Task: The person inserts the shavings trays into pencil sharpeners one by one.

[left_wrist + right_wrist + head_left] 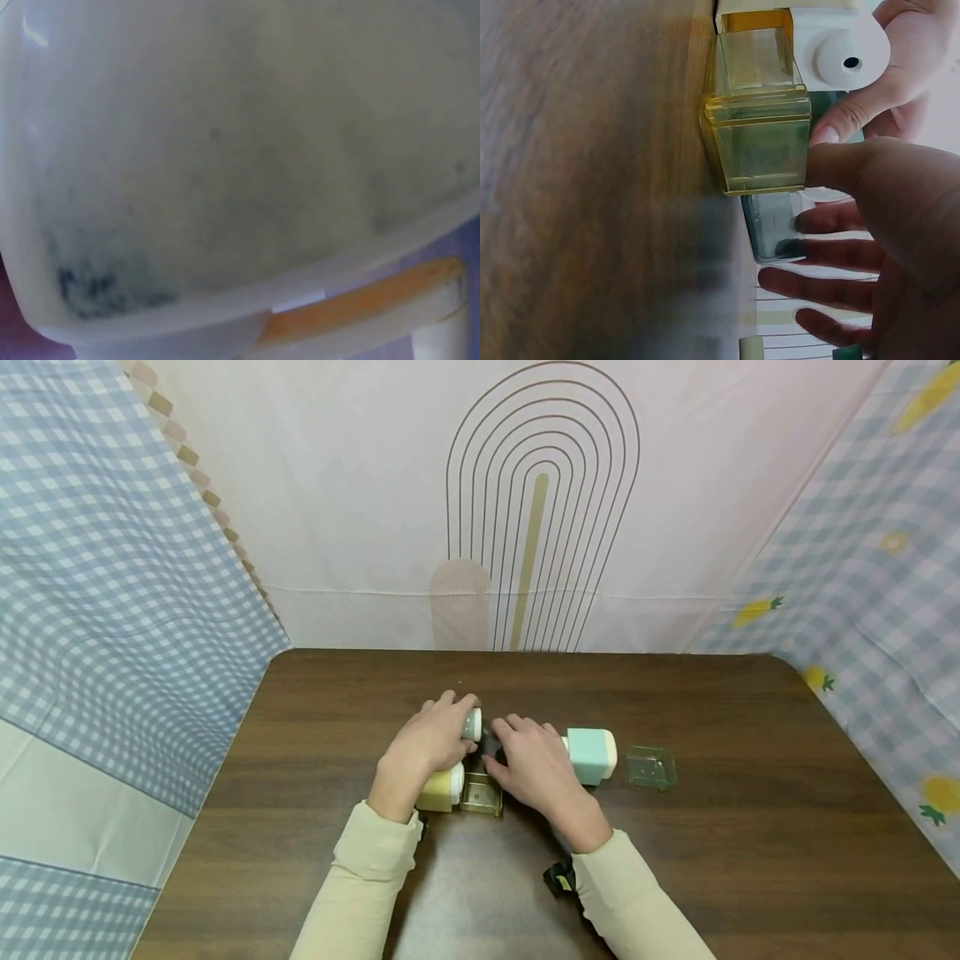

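My left hand (431, 739) grips a grey-green pencil sharpener (471, 725) with a white end, mostly hidden under the fingers. Facing it, my right hand (534, 764) holds a dark see-through shavings drawer (769, 225) between thumb and fingers, close to that sharpener. Whether drawer and sharpener touch cannot be told. Just in front lies a yellow pencil sharpener (437, 790), its white round face with a hole showing in the right wrist view. A clear yellow drawer (761, 154) is beside it. A smudged white surface (225, 150) fills most of the left wrist view.
Right of my right hand lies a teal pencil sharpener (588, 754) with a cream end. Beyond it, a clear green drawer (651, 768) sits apart on the brown wooden table (750, 827). A patterned cloth (360, 485) hangs along the table's back edge.
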A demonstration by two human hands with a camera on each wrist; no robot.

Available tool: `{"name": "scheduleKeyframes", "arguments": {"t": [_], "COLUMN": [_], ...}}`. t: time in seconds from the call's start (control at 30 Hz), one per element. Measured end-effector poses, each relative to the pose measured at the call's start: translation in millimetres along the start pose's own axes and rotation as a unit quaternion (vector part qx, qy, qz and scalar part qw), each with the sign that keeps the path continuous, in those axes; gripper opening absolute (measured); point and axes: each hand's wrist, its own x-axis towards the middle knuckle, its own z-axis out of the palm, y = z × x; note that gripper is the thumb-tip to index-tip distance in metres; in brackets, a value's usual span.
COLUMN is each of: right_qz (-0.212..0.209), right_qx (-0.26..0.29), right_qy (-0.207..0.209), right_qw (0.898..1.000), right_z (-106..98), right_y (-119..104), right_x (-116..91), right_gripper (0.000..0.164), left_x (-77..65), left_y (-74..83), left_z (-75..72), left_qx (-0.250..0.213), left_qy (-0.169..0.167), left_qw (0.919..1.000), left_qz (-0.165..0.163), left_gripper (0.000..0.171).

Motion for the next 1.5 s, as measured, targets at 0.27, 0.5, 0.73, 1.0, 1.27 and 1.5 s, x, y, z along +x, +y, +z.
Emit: {"name": "scheduleKeyframes", "arguments": {"t": [0.27,0.5,0.73,1.0,1.27,1.5], "right_qz": [-0.016,-0.021,-0.03,-0.039,-0.025,-0.007], "right_qx": [0.023,0.037,0.061,0.086,0.121,0.151], "right_qy": [0.017,0.011,0.014,0.025,0.016,0.013], "right_qw": [0.999,0.999,0.998,0.995,0.992,0.988], "right_z": [0.2,0.5,-0.9,1.0,-0.2,-0.5], "right_y": [2.6,3.7,4.2,3.7,2.7,2.1], "right_x": [1.3,2.3,2.9,2.5,0.8,2.5], "right_gripper": [0.039,0.043,0.04,0.038,0.045,0.034], "left_x": [2.3,1.8,1.8,1.7,3.0,3.3], "left_y": [-1.0,-0.6,0.0,2.7,2.6,2.5], "left_z": [1.1,0.2,-2.4,-3.2,-1.7,-1.9], "left_qx": [0.004,0.0,0.006,-0.009,-0.007,-0.01], "left_qy": [0.003,-0.003,0.005,0.011,0.015,0.023], "left_qw": [0.9999,0.9999,0.9996,0.9984,0.9986,0.9976], "left_qz": [0.013,0.016,0.026,0.054,0.051,0.064], "left_gripper": [0.056,0.056,0.053,0.05,0.052,0.05]}}
